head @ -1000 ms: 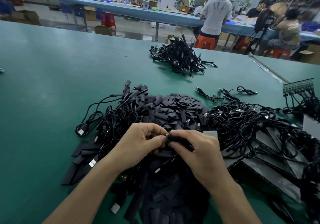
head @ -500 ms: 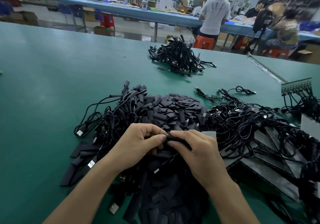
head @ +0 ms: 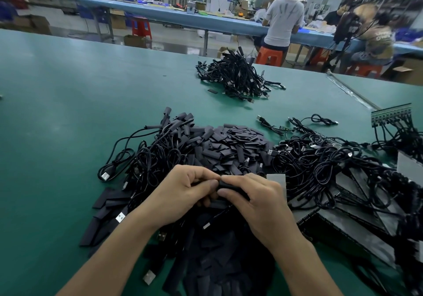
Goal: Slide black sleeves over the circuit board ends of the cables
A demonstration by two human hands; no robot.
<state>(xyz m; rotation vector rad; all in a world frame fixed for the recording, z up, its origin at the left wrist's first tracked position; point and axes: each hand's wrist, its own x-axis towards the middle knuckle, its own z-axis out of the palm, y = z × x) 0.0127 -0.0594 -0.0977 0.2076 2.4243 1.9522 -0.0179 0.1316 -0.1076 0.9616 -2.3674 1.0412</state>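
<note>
Holding: our right hand point(head: 258, 204) pinches the sleeve point(head: 230, 186) between thumb and forefinger.
Left hand point(head: 183, 192): fingers curled, pinching the cable point(head: 218, 216); its board end is hidden.
Axis: sleeve lies left-right, mouth toward the left hand, we judge; fingertips touching.
Beyond: sleeve pile point(head: 235, 142), then far cable heap point(head: 238, 75).

Curled fingers point(head: 207, 184) cover most of the black sleeve point(head: 230, 185), hiding what it holds; the seated workers point(head: 377, 39) beyond are blurred.

Matt black sleeves point(head: 238, 142) are lying heaped on a smooth, faintly glossy green table point(head: 68, 112), among thin matt black cables point(head: 320, 158) whose shiny metal plugs point(head: 105, 176) are glinting.
</note>
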